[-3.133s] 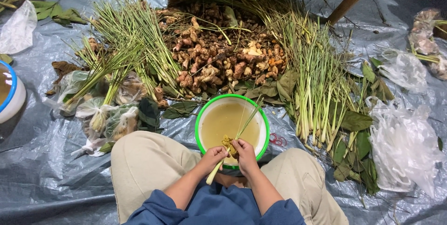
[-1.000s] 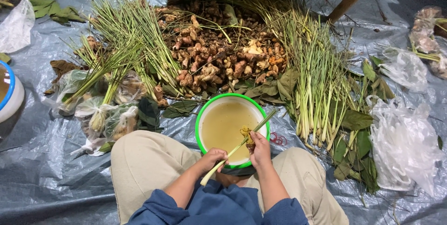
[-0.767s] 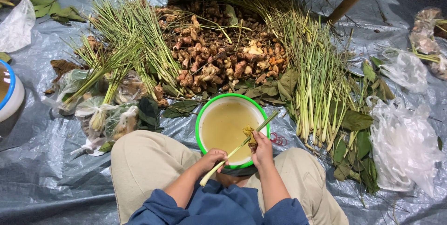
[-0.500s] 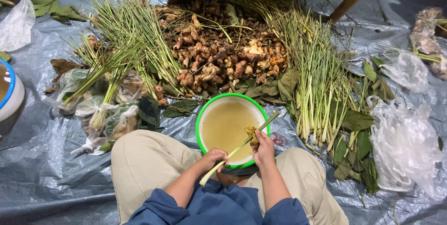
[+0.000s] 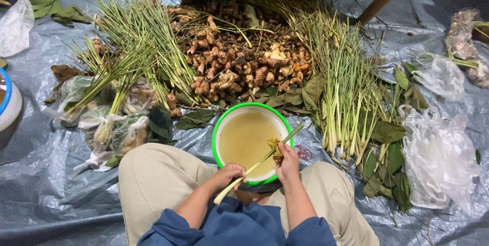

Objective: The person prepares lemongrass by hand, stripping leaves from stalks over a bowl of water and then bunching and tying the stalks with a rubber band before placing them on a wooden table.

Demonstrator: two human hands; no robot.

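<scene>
I sit cross-legged on a grey tarp behind a green-rimmed basin [image 5: 219,129] of murky yellowish water. My left hand [image 5: 229,173] grips the pale lower end of a lemongrass stalk [image 5: 265,157] at the basin's near rim. The stalk slants up to the right across the water. My right hand [image 5: 287,163] is closed on the stalk's middle at the basin's right edge, with a small clump of yellow-brown peel [image 5: 273,145] at its fingertips.
A heap of brown rhizomes [image 5: 239,65] lies beyond the basin. Lemongrass bundles lie to its left [image 5: 135,47] and right [image 5: 344,90]. Plastic bags [image 5: 438,159] and green leaves sit at right, bagged produce [image 5: 109,121] at left, a white tub [image 5: 7,106] at far left.
Three seconds ago both hands worked close together at the basin's near rim. Since then my right hand moved up the stalk to the right rim; it has barely moved in the last second.
</scene>
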